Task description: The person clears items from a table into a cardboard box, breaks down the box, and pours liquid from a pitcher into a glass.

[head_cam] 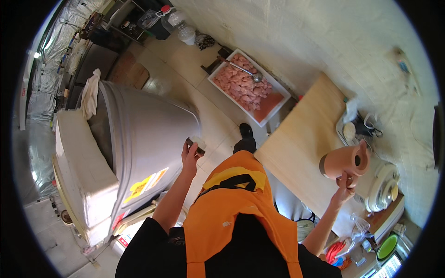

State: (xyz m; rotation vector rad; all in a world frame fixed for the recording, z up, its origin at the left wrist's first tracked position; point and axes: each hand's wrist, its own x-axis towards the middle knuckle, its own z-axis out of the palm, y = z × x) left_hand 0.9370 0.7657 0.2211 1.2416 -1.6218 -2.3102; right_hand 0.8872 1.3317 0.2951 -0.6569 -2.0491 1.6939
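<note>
My right hand (344,192) grips the handle of a pinkish-brown jug (342,161) with a spout and a dark base band. The jug appears tilted above the wooden table (302,121), its round top opening towards me. On the other side, my left hand (189,159) holds a small dark block-like object (195,146) between thumb and fingers. A whitish, partly translucent mass shows just beyond that object; I cannot tell what it is. Beside this hand stands a large grey bin (153,121) with a yellow sticker. I wear an orange apron (240,208).
Raw pink meat pieces fill much of a white tub (253,119), with a metal ladle (257,77) lying on them. A white box (83,156) and a cloth (91,92) rest at the grey bin's mouth. A lidded glass jar (382,189) and a metal tray (341,130) stand along the wall.
</note>
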